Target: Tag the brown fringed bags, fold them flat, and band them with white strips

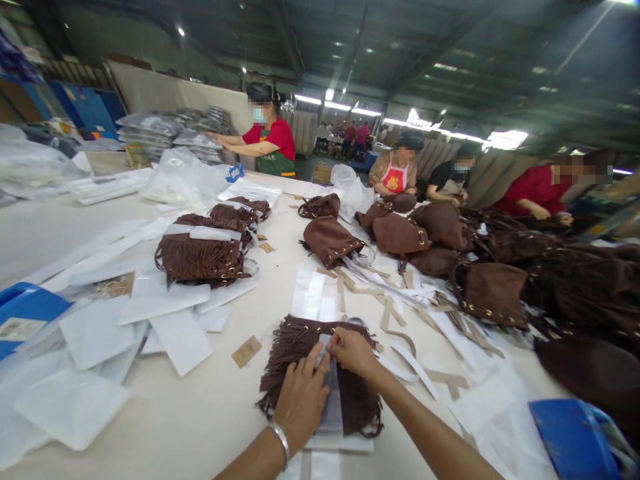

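Note:
A dark brown fringed bag (280, 363) lies on the table in front of me, with metal eyelets along its top edge. Down its middle runs a translucent plastic strip (333, 413). My left hand (303, 397), with a silver bangle at the wrist, rests on the strip and the bag, fingers stretched out. Near the eyelets, the thumb and fingers of my right hand (355, 353) are pinched on the strip's upper end. White sheets show beneath the bag. A brown cardboard tag (247, 351) lies to its left.
Several fringed bags (203, 257) are stacked behind to the left, beyond white packets (97, 333). Brown bags (330, 240) and paper strips (400, 320) spread to the right. Blue objects (575, 433) sit at both sides. Co-workers (275, 143) are across the table.

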`<state>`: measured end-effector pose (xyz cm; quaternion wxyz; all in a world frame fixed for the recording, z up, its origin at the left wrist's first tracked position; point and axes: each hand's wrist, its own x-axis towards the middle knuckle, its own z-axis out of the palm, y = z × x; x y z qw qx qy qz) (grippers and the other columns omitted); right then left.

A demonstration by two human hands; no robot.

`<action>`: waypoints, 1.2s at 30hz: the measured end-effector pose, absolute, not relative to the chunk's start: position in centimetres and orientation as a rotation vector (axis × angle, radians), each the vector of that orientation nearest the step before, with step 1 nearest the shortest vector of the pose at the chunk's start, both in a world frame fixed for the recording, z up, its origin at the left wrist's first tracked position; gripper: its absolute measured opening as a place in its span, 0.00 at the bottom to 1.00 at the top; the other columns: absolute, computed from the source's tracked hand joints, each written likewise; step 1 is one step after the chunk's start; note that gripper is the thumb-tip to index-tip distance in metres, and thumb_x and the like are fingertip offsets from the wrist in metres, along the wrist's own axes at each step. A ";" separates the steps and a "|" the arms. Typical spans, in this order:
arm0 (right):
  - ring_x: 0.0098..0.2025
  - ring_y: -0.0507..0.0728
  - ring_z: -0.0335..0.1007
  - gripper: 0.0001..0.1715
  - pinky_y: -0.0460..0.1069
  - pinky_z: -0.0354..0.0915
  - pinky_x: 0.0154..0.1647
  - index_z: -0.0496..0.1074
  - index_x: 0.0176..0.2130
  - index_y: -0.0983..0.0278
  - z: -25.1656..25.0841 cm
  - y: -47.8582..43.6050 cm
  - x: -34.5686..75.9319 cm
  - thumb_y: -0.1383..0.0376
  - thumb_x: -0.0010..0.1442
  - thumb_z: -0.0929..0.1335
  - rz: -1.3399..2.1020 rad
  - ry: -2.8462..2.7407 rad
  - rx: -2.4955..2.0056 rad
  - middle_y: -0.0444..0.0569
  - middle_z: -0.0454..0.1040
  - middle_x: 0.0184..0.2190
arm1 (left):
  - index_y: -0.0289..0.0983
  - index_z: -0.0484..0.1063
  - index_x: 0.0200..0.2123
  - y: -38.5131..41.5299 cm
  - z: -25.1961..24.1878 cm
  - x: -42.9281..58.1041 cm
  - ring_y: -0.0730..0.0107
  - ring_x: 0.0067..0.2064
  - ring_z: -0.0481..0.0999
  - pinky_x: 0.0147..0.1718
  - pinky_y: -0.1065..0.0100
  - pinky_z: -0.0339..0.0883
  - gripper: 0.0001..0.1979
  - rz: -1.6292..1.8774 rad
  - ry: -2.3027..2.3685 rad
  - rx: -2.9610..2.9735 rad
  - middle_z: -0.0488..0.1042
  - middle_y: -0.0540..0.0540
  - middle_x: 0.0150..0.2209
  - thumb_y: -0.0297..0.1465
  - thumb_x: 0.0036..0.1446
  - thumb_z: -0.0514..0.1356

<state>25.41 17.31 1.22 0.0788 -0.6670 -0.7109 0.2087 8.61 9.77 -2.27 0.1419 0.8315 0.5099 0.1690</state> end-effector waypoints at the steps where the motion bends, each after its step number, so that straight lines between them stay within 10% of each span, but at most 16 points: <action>1: 0.26 0.53 0.68 0.07 0.45 0.56 0.27 0.72 0.28 0.62 1.3 18.2 25.8 0.62 0.56 0.69 0.608 -2.140 -2.006 0.43 0.73 0.22 | 0.47 0.51 0.66 9.8 -2.3 8.7 0.54 0.59 0.64 0.55 0.49 0.61 0.32 0.461 1.467 2.421 0.49 0.45 0.69 0.30 0.59 0.52; 10: 0.54 0.59 0.65 0.32 0.50 0.59 0.49 0.64 0.58 0.61 0.0 29.7 30.3 0.65 0.55 0.71 0.355 -2.233 -1.980 0.51 0.70 0.55 | 0.51 0.42 0.68 10.4 -2.9 8.6 0.55 0.58 0.64 0.53 0.49 0.61 0.30 0.447 1.430 2.409 0.49 0.48 0.69 0.37 0.64 0.47; 19: 0.33 0.54 0.68 0.08 0.46 0.53 0.30 0.73 0.33 0.62 -0.3 31.8 30.5 0.60 0.56 0.71 0.376 -2.365 -1.938 0.45 0.75 0.30 | 0.49 0.39 0.68 10.3 -2.4 8.6 0.54 0.60 0.61 0.56 0.49 0.58 0.35 0.384 1.409 2.413 0.42 0.48 0.70 0.41 0.62 0.52; 36: 0.31 0.53 0.67 0.04 0.45 0.52 0.30 0.72 0.33 0.61 -2.2 32.6 29.9 0.63 0.57 0.71 0.365 -2.142 -1.698 0.43 0.75 0.29 | 0.42 0.41 0.69 10.4 -1.8 9.4 0.55 0.61 0.60 0.54 0.53 0.59 0.35 0.262 1.465 2.623 0.43 0.46 0.70 0.35 0.62 0.53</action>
